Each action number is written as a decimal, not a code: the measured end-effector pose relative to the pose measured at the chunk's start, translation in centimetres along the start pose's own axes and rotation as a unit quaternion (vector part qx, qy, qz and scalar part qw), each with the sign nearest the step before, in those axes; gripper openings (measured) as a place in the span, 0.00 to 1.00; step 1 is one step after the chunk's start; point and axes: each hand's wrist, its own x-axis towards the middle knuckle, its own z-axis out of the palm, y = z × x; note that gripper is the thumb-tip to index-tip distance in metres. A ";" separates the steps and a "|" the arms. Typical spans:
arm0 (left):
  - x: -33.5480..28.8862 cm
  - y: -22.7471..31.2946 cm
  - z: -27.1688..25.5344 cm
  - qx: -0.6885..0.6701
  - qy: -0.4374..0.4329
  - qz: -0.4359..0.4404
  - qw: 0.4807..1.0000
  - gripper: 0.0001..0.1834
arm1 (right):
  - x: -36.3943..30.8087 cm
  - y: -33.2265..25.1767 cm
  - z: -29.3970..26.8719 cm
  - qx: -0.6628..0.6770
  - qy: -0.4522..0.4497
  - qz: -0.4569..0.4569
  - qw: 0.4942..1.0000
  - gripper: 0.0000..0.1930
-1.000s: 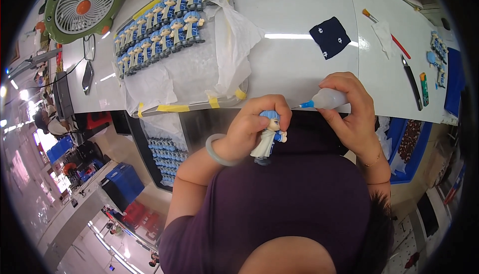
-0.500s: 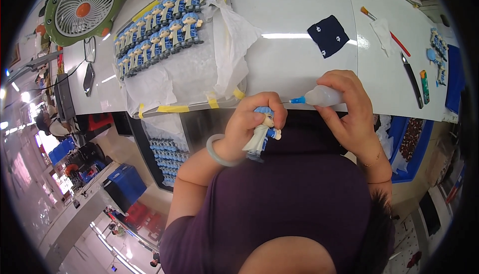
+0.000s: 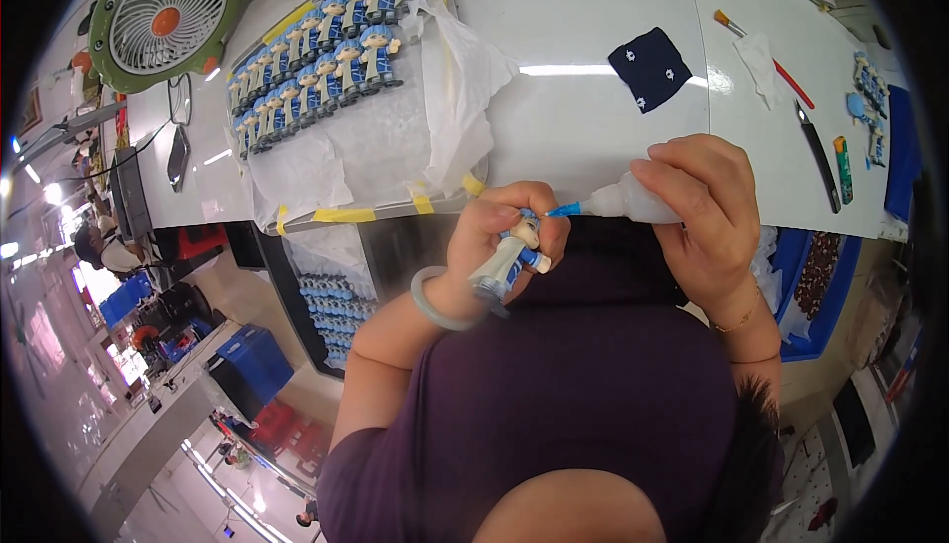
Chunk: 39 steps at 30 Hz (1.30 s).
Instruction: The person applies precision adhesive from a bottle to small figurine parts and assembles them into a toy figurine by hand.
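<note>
My left hand [image 3: 499,232] is closed around a small blue-haired figurine [image 3: 506,258] with a cream cape and blue clothes, tilted with its base toward me. In my right hand [image 3: 707,212] is a translucent squeeze bottle [image 3: 638,198], lying almost level. Its blue needle tip [image 3: 565,210] points left and meets the figurine's head beside my left fingers; the exact contact point is too small to make out. Beyond my left hand, a paper-lined tray [image 3: 371,216] edged with yellow tape bears rows of similar figurines [image 3: 316,81].
A dark patterned cloth [image 3: 649,70] lies on the white table. To the right are a brush [image 3: 730,23], a black-handled knife [image 3: 816,158] and more figurines [image 3: 870,98]. A green fan [image 3: 166,17] stands far left. Below the table edge are a tray of figurines [image 3: 341,316] and a blue bin [image 3: 816,340].
The bottle's tip has moved left and slightly down onto the figurine's head. The figurine has tilted further, its base swinging left and up in my left hand.
</note>
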 end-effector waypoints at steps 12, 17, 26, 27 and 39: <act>-0.1 0.1 -0.1 -0.004 0.012 -0.014 1.000 0.17 | 0.5 -0.5 -0.5 -0.045 -0.002 -0.040 0.998 0.16; -0.1 0.1 0.1 -0.003 0.030 -0.017 0.999 0.16 | 0.8 -1.0 -0.9 -0.063 -0.005 -0.053 0.997 0.17; -0.2 0.0 -0.8 -0.061 0.006 -0.032 0.998 0.14 | 0.9 -1.1 -0.8 -0.104 0.023 -0.110 0.988 0.16; -0.3 -0.1 -0.9 -0.062 0.006 -0.032 0.998 0.14 | 1.0 -1.1 -0.8 -0.107 0.028 -0.116 0.987 0.15; 0.0 -0.3 -0.2 -0.040 0.053 0.002 0.998 0.17 | 1.0 -2.2 -1.8 -0.122 -0.053 -0.092 0.987 0.19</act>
